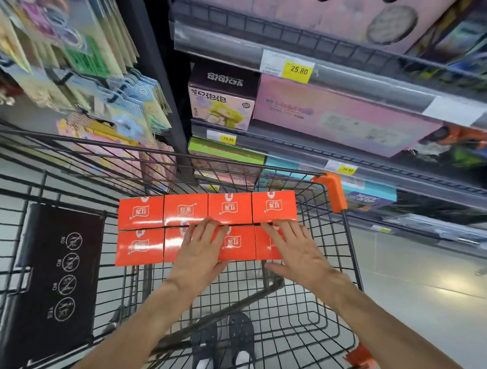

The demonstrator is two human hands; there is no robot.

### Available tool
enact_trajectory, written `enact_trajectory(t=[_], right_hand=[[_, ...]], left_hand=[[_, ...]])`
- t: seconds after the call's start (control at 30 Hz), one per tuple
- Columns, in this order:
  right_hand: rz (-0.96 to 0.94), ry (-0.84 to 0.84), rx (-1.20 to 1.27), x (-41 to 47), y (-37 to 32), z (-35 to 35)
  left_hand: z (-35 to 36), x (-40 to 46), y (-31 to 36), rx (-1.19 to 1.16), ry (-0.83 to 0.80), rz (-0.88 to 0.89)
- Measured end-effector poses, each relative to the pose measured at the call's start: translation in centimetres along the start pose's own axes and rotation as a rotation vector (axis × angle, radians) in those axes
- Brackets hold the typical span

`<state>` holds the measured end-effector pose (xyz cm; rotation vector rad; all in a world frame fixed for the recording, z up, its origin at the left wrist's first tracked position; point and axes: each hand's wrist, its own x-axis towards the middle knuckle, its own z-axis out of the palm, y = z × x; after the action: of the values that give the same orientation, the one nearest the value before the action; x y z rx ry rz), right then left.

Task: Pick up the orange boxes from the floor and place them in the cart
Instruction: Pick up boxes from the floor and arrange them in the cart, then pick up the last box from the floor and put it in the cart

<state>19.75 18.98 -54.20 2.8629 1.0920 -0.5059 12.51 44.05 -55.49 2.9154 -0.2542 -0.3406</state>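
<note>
Several orange boxes (185, 211) with white labels lie flat in two rows inside the black wire cart (343, 244), at its far end. My left hand (200, 249) rests palm down on the near row, fingers spread over two boxes. My right hand (295, 250) lies flat on the right end of that same row, fingers apart and reaching the gap between the rows. Neither hand grips a box. The boxes under my palms are partly hidden. No orange box shows on the floor.
Store shelves (352, 86) with toy boxes and yellow price tags rise behind the cart. Hanging packets (83, 65) fill the rack at left. A black child-seat flap (57, 276) with warning icons stands at the cart's left. My feet (226, 348) show through the mesh on grey floor.
</note>
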Motion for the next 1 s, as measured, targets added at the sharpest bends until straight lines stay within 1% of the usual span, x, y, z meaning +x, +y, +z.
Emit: enact_trajectory(t=[0.13, 0.23, 0.37, 0.5, 0.6, 0.7, 0.77, 0.83, 1.0], right_hand=[[0.015, -0.006, 0.015, -2.7, 1.1, -4.7], [0.078, 0.022, 0.019, -5.8, 2.2, -10.1], [0.224, 0.088, 0.058, -11.8, 3.2, -19.3], [0.353, 0.186, 0.085, -20.1, 4.0, -27.8], [0.455, 0.299, 0.091, -27.4, 5.4, -31.9], [0.601, 0.397, 0.13, -35.8, 6.9, -33.9], [0.714, 0.425, 0.142, -41.8, 8.2, -34.5], [0.81, 0.44, 0.135, -48.0, 9.4, -34.8], [1.064, 0.442, 0.099, -63.8, 12.7, -33.7]], left_hand=[[-5.0, 0.5, 1.2, 0.024, 0.018, 0.128], [-11.1, 1.1, 3.5, 0.021, 0.048, 0.212], [-20.6, 1.9, 8.3, 0.042, 0.069, 0.343], [-29.4, 2.4, 14.9, 0.064, 0.122, 0.467], [-34.8, 2.7, 21.1, 0.065, 0.206, 0.609], [-38.2, 2.6, 28.4, 0.047, 0.201, 0.741], [-39.5, 2.8, 33.7, 0.06, 0.205, 0.833], [-40.4, 2.9, 39.6, 0.09, 0.175, 0.922], [-40.5, 1.9, 56.3, 0.092, 0.153, 1.126]])
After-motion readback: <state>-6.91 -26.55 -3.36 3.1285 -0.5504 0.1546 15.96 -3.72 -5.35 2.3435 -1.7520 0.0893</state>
